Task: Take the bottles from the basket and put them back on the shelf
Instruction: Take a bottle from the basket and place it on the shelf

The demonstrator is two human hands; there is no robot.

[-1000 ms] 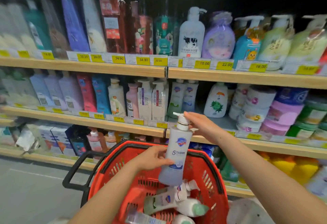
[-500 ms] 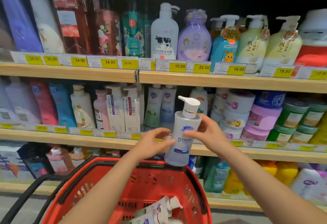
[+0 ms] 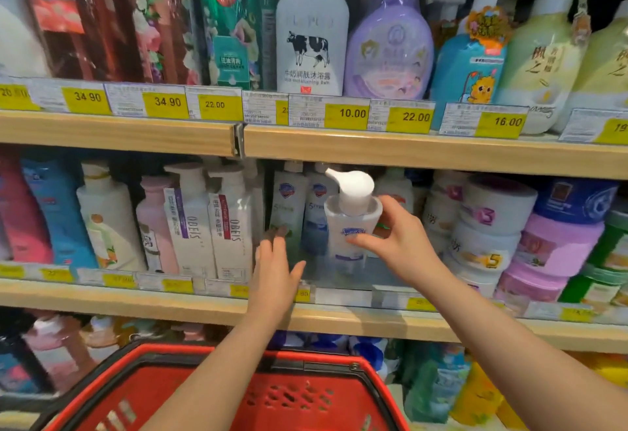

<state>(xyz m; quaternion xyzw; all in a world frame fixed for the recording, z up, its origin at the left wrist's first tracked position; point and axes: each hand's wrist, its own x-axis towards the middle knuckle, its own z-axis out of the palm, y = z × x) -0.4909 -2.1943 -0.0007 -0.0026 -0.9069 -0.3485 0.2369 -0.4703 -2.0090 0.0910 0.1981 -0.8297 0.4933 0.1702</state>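
A pale blue pump bottle (image 3: 351, 226) with a white pump head stands upright inside the middle shelf (image 3: 339, 318), in front of two like bottles (image 3: 302, 213). My right hand (image 3: 397, 240) grips its right side and front. My left hand (image 3: 275, 270) is off the bottle, fingers spread, hovering just left of it over the shelf's front edge. The red basket (image 3: 190, 379) sits below at the bottom of the view; its contents are out of view.
White ODEIS bottles (image 3: 210, 223) stand left of the gap, stacked round tubs (image 3: 492, 226) to the right. The upper shelf (image 3: 373, 148) edge hangs just above the pump head. Price tags line the shelf fronts.
The bottle went up and forward from above the basket into the middle shelf. My left hand let go of it; my right hand shifted from the pump to the body.
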